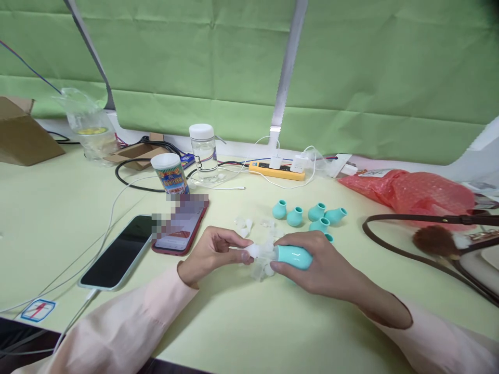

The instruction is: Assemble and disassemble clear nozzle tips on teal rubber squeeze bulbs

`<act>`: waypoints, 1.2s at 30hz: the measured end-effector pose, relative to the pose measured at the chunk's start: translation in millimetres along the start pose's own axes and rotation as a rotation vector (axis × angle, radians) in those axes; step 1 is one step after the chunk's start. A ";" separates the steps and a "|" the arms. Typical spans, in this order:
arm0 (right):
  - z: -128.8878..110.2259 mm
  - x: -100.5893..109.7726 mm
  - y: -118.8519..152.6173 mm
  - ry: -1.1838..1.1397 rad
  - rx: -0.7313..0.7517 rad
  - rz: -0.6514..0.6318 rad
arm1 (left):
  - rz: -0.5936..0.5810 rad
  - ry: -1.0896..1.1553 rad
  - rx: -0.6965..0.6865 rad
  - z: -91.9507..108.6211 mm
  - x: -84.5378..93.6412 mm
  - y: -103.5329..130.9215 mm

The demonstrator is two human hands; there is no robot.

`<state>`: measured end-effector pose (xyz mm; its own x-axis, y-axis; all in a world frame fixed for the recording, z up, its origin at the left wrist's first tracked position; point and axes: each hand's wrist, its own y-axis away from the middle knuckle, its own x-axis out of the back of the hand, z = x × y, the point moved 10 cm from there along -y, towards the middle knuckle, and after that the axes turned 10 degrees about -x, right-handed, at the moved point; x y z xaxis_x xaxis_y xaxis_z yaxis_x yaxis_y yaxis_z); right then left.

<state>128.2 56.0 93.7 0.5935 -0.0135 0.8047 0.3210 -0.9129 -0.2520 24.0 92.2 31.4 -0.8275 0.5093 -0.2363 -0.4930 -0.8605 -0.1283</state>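
My right hand (312, 254) is closed around a turquoise bulb (294, 256) lying on its side, its open neck facing left. Between the thumb and fingertips of my left hand (218, 252) is a small white plastic piece (253, 251), held close to the bulb's neck; whether the two touch, I cannot tell. Several loose translucent plastic parts (259, 270) lie on the table under and behind my hands. Beyond my right hand stand several more turquoise bulbs (295, 216) with open necks, one partly hidden behind that hand.
Left of my hands lie a black-screened phone (120, 252) on a cable and a red-cased phone (183, 228). Behind are a paper cup (171, 174), a lidded bottle (203, 156) and a yellow power strip (276, 171). A red plastic bag (413, 192) and brown strap (390, 244) lie right.
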 end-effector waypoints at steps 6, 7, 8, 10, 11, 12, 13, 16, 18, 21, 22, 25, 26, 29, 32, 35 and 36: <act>-7.7 -0.8 5.3 0.084 0.083 0.043 | 0.014 -0.076 -0.054 -0.1 5.0 -1.6; -9.7 -1.6 6.4 0.122 0.114 0.048 | -0.001 -0.105 -0.062 -0.4 4.3 -2.0; -11.7 -3.1 7.5 0.168 0.149 0.047 | -0.011 -0.134 -0.066 -0.9 4.0 -2.1; -14.6 -6.8 9.7 0.259 0.210 0.033 | -0.023 -0.184 -0.060 -3.1 3.6 -1.7; -15.3 -8.2 10.6 0.296 0.232 0.027 | -0.028 -0.204 -0.052 -4.4 3.2 -1.2; -15.9 -9.1 11.5 0.327 0.249 0.022 | -0.032 -0.224 -0.046 -5.2 2.9 -0.7; -16.5 -9.8 12.3 0.349 0.263 0.016 | -0.038 -0.242 -0.046 -5.4 2.1 -0.1; -18.6 -11.3 14.6 0.356 0.289 -0.010 | -0.059 -0.237 -0.060 -4.2 -1.0 0.9; -19.9 -9.0 15.0 0.314 0.289 0.002 | -0.062 -0.170 -0.053 -4.7 -2.4 1.1; -20.6 -6.3 14.3 0.273 0.283 0.033 | -0.042 -0.076 -0.040 -5.7 -2.1 0.8; -20.5 -6.6 13.9 0.269 0.283 0.035 | -0.036 -0.057 -0.035 -6.2 -1.9 0.7; -19.9 -7.0 12.3 0.247 0.278 0.040 | -0.020 -0.025 -0.018 -7.7 -1.6 0.7; -19.8 -7.1 11.9 0.240 0.278 0.041 | -0.018 -0.023 -0.016 -7.9 -1.8 0.7; -19.3 -8.8 11.0 0.233 0.279 0.040 | -0.013 -0.035 -0.007 -8.9 -1.9 0.9; -17.0 -10.8 10.2 0.218 0.260 0.043 | 0.003 -0.053 -0.001 -10.2 -0.5 1.0; -14.2 -11.1 9.7 0.181 0.231 0.055 | 0.016 -0.064 -0.019 -8.7 0.3 0.7; -13.8 -11.0 9.6 0.167 0.227 0.059 | 0.021 -0.067 -0.023 -8.2 0.4 0.5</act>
<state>114.5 41.7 89.9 0.4921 -0.1484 0.8578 0.4575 -0.7942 -0.3999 25.6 91.9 23.4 -0.8544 0.4896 -0.1743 -0.4692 -0.8709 -0.1462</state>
